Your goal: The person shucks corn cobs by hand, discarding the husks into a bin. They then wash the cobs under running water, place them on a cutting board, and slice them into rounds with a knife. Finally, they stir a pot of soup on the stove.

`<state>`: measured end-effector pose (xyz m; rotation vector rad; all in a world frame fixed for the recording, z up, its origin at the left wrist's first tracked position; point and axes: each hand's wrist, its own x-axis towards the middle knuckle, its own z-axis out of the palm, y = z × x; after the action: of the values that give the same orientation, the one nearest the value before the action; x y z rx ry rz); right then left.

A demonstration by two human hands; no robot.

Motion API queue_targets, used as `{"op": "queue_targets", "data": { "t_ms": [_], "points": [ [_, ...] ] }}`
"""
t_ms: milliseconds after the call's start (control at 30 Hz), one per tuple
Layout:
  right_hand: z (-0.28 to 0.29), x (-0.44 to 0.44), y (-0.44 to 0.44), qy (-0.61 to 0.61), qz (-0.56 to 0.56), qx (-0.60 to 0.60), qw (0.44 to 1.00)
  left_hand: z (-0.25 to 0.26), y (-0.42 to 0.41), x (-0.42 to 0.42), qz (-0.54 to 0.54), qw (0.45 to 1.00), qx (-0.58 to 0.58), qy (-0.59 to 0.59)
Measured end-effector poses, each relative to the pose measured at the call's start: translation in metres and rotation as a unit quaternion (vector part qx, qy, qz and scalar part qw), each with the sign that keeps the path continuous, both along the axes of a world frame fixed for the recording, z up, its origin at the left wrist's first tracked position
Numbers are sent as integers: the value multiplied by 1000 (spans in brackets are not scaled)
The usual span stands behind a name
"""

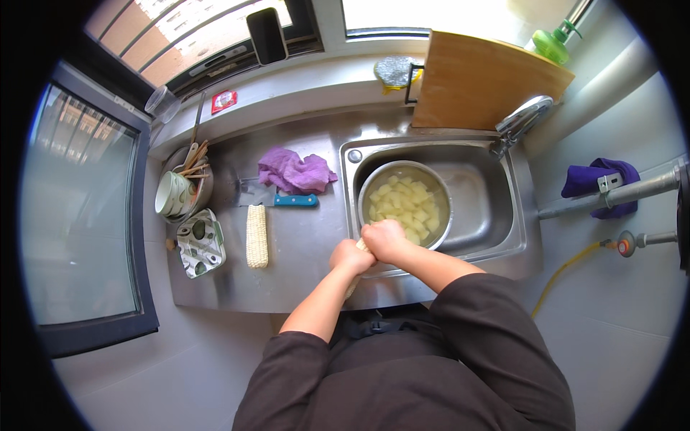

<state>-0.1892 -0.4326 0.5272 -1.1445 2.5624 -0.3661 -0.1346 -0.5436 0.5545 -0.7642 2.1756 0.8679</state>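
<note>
Both my left hand (353, 257) and my right hand (386, 240) are closed around one ear of corn (351, 288), side by side at the sink's near left corner. Most of that ear is hidden by my fingers and forearm; pale kernels show between the hands and below the left wrist. Just beyond my right hand, a round metal bowl (450, 213) sits in the sink, holding pale yellow cut chunks (404, 202) in water. A second ear of white corn (257, 237) lies on the steel counter to the left, its far end by a cleaver (295, 200) with a blue handle.
A purple cloth (296, 169) lies beyond the cleaver. Patterned bowls (175, 194) with chopsticks and a patterned dish (200, 242) stand at the counter's left end. Behind the sink (480, 194) are a faucet (523, 125) and a leaning wooden board (485, 81). An open window pane (86, 204) juts in at left.
</note>
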Motion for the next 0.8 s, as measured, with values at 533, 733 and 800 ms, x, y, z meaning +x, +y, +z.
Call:
{"op": "queue_targets", "data": {
  "t_ms": [533, 733, 800],
  "points": [
    [-14, 22, 16, -66, -89, 68, 992, -18, 21, 10, 28, 997, -20, -65],
    [5, 25, 22, -76, -95, 2, 993, -20, 13, 16, -22, 999, 38, -28],
    [28, 17, 27, -160, -48, -56, 984, -13, 5, 24, -40, 998, 47, 25]
  ]
}}
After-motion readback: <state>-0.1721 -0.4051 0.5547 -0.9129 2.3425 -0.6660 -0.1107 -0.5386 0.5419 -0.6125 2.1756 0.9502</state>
